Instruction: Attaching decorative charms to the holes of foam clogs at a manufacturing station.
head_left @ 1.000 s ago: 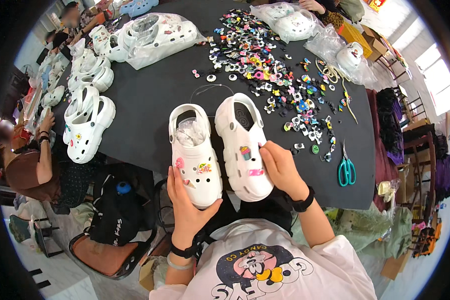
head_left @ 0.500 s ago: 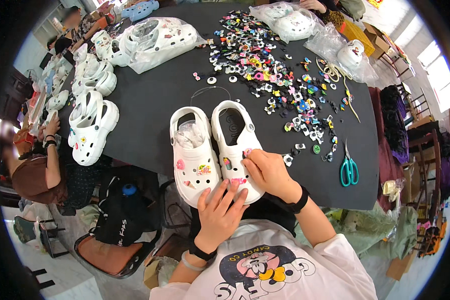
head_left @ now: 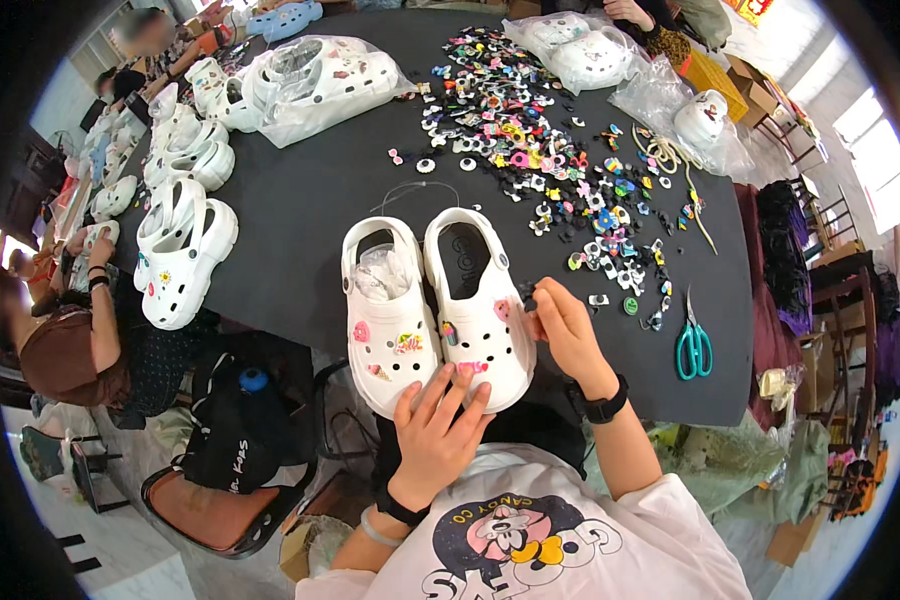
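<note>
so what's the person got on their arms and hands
Both hands are bare, no gloves or rings visible. The right hand has a black watch at the wrist. The left hand has a black band at the wrist and a pale thin bracelet below it. Forearms are uncovered; short white sleeves of a printed T-shirt.
</note>
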`<state>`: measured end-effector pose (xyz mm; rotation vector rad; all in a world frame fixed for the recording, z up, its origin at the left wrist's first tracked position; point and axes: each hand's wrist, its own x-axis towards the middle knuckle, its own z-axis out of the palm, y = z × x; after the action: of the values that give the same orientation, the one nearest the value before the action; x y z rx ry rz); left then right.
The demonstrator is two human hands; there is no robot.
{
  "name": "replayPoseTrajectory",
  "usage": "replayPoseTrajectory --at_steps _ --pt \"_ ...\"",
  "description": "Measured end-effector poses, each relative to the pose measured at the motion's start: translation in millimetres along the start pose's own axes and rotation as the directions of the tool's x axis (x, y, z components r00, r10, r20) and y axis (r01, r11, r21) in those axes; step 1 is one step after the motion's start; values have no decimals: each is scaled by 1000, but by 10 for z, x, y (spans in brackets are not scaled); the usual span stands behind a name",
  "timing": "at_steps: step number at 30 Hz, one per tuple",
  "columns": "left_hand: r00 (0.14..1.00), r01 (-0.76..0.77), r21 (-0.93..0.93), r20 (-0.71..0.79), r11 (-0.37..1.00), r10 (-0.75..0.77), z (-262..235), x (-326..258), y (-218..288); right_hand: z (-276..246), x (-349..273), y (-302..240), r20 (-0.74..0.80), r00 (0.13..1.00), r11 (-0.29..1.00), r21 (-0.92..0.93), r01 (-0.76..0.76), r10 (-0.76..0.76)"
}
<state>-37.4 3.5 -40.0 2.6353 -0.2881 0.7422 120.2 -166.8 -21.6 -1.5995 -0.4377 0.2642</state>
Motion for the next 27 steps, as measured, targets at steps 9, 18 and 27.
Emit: replayPoseTrajectory --at_steps 9,18,27 --pt "1000 3 3 0 1000 -3 -5 7 7 -618 111 -158 -326 944 998 -1 -55 52" --pt "997 57 -42 62 998 -54 -75 82 29 -283 -65 -146 -225 960 976 -175 126 -165" --pt "995 90 -41 43 995 -88 -2 1 18 374 -51 -478 117 961 788 -552 273 -251"
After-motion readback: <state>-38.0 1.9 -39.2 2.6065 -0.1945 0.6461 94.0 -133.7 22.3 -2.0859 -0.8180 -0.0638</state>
